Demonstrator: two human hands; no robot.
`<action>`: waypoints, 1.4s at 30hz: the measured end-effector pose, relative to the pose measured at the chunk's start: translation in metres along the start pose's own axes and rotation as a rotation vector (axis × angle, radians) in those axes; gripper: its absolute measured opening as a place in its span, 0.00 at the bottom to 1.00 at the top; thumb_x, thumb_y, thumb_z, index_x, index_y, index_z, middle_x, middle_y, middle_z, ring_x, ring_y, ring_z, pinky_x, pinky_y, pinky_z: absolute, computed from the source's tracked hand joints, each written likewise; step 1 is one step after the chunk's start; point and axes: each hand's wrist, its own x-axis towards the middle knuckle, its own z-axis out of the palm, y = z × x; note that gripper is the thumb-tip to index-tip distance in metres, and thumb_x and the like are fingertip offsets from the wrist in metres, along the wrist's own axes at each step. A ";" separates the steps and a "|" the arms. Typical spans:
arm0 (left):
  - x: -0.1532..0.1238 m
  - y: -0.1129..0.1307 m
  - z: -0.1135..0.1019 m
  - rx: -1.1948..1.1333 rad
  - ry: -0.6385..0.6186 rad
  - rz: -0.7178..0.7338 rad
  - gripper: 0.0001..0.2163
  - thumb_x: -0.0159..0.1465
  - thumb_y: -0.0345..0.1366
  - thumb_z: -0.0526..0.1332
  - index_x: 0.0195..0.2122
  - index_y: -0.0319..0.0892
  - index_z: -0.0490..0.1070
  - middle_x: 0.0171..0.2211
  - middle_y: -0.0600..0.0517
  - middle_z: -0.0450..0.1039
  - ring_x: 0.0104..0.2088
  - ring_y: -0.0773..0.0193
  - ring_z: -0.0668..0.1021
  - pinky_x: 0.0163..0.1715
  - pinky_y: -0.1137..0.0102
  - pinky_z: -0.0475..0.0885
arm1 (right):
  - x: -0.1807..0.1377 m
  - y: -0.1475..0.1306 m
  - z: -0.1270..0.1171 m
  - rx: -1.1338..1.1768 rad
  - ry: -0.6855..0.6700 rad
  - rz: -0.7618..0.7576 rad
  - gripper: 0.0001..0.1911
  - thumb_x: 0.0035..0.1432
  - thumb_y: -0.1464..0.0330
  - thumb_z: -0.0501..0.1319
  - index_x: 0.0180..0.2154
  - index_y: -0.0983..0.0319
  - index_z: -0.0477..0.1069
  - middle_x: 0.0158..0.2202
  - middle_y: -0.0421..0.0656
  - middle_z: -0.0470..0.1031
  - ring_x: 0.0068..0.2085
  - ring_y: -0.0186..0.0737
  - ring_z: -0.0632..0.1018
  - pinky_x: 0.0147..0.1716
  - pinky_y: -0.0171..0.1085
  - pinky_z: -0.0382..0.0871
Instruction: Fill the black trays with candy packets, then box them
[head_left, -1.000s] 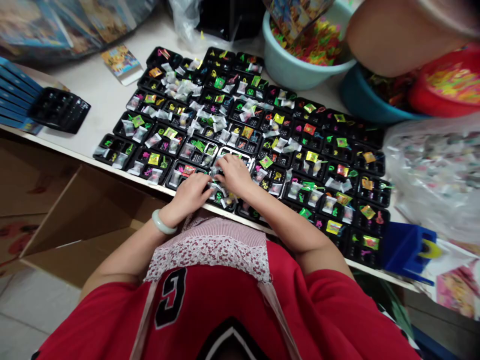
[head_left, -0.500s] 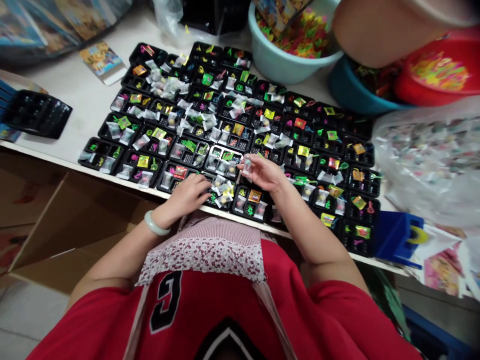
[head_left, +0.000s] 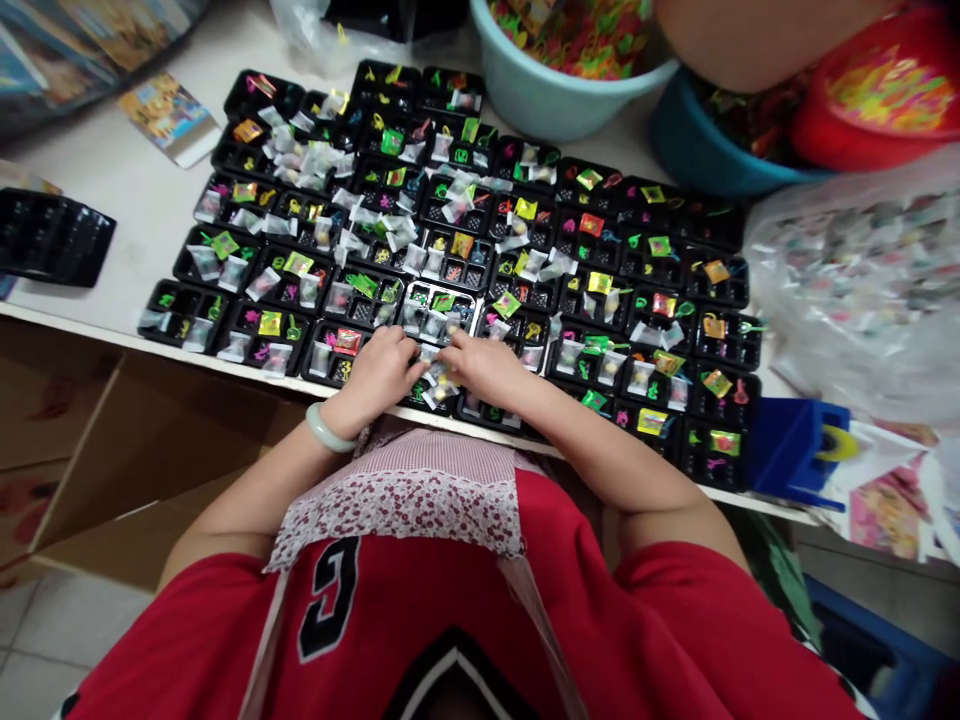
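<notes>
Many black compartment trays cover the white table, each holding small clear packets and bright neon plastic pieces. My left hand rests curled on a little pile of clear packets in a tray at the near edge. A pale green bangle circles that wrist. My right hand lies just right of the pile, its fingertips pinched on the same packets. The two hands almost touch.
A light blue basin of neon pieces, a darker blue basin and a red one stand behind the trays. A big clear bag lies right, a blue holder at the near right, spare black trays at left. Another person's arm reaches over the basins.
My right hand, lifted with a small clear packet half a second ago, has come back down to the pile beside my left hand. The view has shifted slightly.
</notes>
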 end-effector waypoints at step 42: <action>0.278 0.102 0.000 -0.737 -0.019 -0.036 0.04 0.59 0.30 0.64 0.28 0.41 0.70 0.28 0.53 0.73 0.31 0.64 0.73 0.38 0.69 0.70 | -0.048 0.233 -0.108 0.347 0.614 0.749 0.13 0.55 0.75 0.55 0.38 0.60 0.77 0.41 0.44 0.81 0.42 0.44 0.78 0.46 0.40 0.69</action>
